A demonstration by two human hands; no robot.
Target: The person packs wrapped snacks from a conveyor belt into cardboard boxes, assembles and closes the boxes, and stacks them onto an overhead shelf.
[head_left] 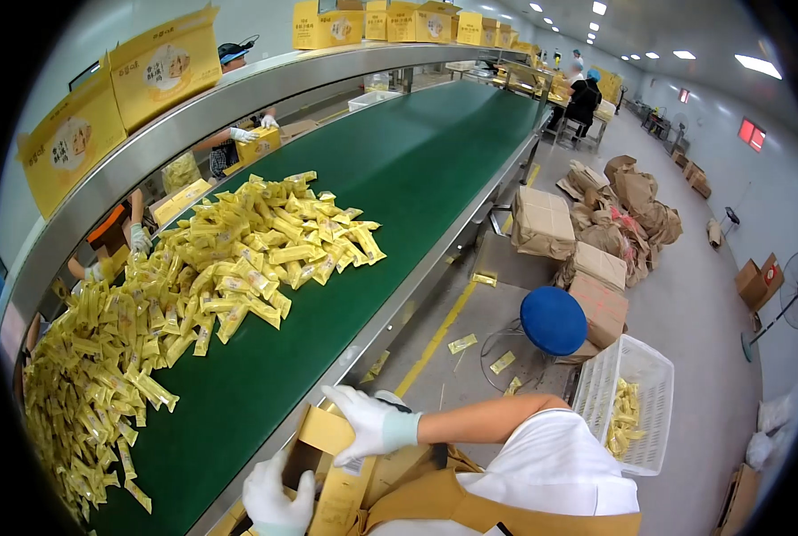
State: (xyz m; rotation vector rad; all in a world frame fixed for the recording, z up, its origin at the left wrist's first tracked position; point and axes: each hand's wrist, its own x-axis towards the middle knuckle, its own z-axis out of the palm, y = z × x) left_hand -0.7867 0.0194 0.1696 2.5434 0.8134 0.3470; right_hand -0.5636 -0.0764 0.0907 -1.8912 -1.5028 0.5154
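One open yellow carton (338, 500) sits at the belt's near edge, worked by both gloved hands. Right hand (363, 420) has thumb and fingers apart with carton board between them, gripping by the raised flap (324, 432). Left hand (278, 496) is against the opposite side, thumb separated from the fingers; whether it grips or just steadies, cannot tell.

Progress: carton opened up, flap not folded down, so closing is undone. Whether any packets are inside, can't say; the opening is dark. Plenty is unboxed: a big heap of yellow packets (238, 259) covers the far side and near end of the green conveyor belt (435, 143), apart from the carton. More packets (625, 420) lie in the white plastic crate (658, 375) behind, past the blue stool (553, 322). Across the belt, a co-worker's gloved hands (243, 136) are at another carton (258, 148); printed cartons (167, 67) line the overhead shelf (238, 87).

Hard to see: carton bottom and left forearm cut off by the frame; right fingertips partly hidden; second co-worker's hand (140, 238) half behind the heap, its hold unclear. Print on the held carton unreadable.
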